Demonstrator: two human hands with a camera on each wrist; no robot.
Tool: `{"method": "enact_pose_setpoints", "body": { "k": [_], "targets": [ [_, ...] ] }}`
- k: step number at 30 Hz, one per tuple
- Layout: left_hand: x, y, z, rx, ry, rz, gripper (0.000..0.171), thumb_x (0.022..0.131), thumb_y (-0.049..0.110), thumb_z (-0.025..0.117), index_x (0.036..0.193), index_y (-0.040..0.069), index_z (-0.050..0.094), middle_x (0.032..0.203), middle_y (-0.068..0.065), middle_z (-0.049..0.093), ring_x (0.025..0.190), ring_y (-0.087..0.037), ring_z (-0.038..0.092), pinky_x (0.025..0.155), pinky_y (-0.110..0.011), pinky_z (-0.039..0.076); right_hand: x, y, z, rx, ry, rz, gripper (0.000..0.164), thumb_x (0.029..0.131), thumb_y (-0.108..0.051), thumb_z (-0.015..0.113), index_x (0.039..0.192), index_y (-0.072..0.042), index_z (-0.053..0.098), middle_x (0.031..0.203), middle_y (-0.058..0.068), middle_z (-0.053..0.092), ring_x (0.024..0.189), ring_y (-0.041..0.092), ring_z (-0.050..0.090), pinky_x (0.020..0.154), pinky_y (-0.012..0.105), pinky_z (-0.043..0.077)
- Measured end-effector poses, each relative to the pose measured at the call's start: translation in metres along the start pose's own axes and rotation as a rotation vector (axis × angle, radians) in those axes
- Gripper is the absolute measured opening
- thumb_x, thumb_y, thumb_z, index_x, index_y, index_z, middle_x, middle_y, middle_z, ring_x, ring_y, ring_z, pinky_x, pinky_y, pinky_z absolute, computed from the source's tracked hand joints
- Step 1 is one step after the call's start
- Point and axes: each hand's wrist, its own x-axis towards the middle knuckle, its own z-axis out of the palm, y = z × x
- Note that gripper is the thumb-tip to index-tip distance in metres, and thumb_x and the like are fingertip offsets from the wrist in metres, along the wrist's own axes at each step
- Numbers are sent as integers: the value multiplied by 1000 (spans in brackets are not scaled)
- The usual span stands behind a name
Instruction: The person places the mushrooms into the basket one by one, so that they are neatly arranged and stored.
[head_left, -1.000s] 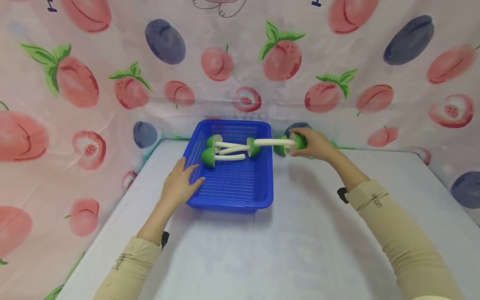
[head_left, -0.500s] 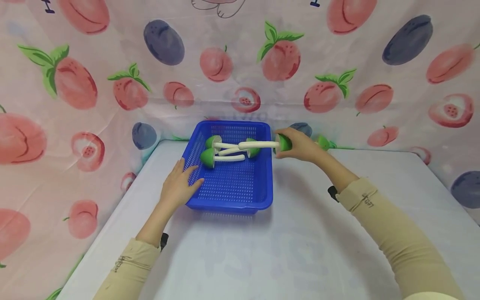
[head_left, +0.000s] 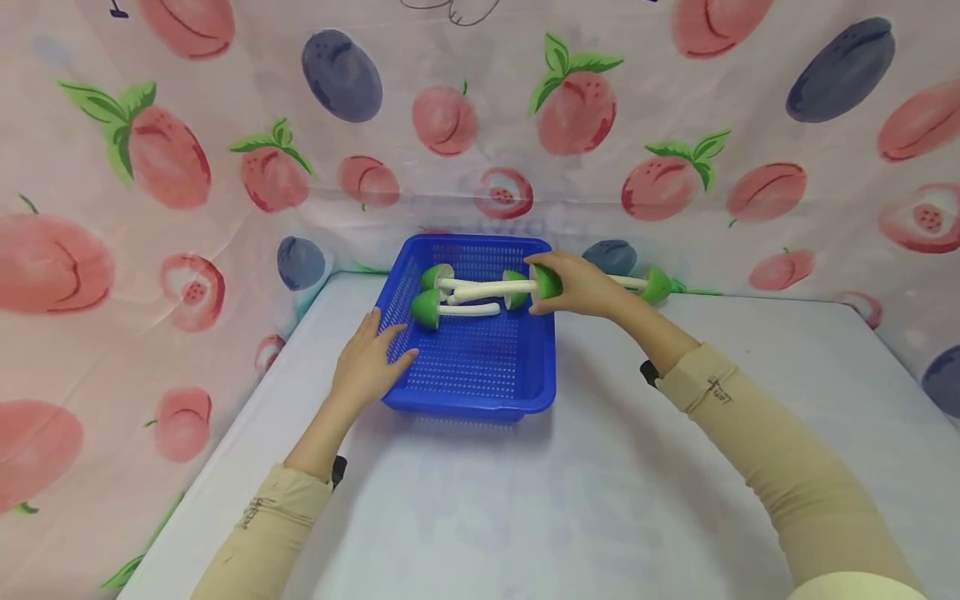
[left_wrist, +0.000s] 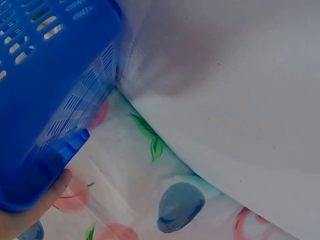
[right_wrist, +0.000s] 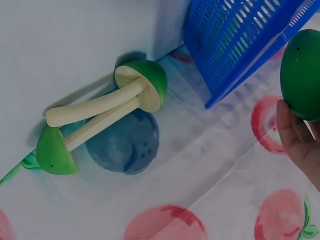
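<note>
A blue perforated plastic basket point(head_left: 472, 408) stands on the white table. Three toy mushrooms with green caps and pale stems lie inside, among them a front-left mushroom point(head_left: 425, 310). My left hand point(head_left: 366, 362) rests on the basket's left rim, fingers spread and fairly straight; the left wrist view shows a fingertip point(left_wrist: 64, 179) along the rim. Over the right rim, my right hand point(head_left: 577, 287) grips another mushroom point(head_left: 547, 282) by its cap, its stem pointing left above those in the basket. In the right wrist view, its green cap point(right_wrist: 302, 75) sits at the fingertips.
Right of the basket, two more mushrooms lie with stems side by side, one cap point(right_wrist: 150, 82) nearer the basket and the other cap point(right_wrist: 55, 152) farther off. A fruit-print cloth point(head_left: 480, 100) hangs behind the table and along its left side.
My right hand has moved left with the gripped mushroom, from beside the basket to over its right rim. A mushroom behind that hand has come into view. My left hand stays at the rim.
</note>
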Motion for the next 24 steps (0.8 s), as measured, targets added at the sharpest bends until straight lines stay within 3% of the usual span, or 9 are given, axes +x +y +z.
{"method": "enact_pose_setpoints", "body": {
  "k": [8,15,24],
  "targets": [
    [0,2,1,3,9,0,56,93,39,53,136,4,49,152,-30,19,143,-42,16,112,-60,23,19,-7,10,-42,-54,-23,75,79,-31,76,140,-3,42,132,21,50,107,31,52,86,42,50],
    [-3,0,3,2,-8,-2,57,93,40,52,137,4,48,152,-30,19,143,-43,16,112,-59,24,29,-5,28,-31,-74,-7,75,78,-29,77,139,-2,42,137,21,48,122,34,49,99,46,44],
    [0,2,1,-13,5,-6,57,93,40,53,137,4,47,152,-30,19,143,-43,15,111,-61,23,38,1,43,-53,-67,-11,75,78,-32,77,139,-2,44,136,20,51,120,33,51,98,45,45]
  ]
}}
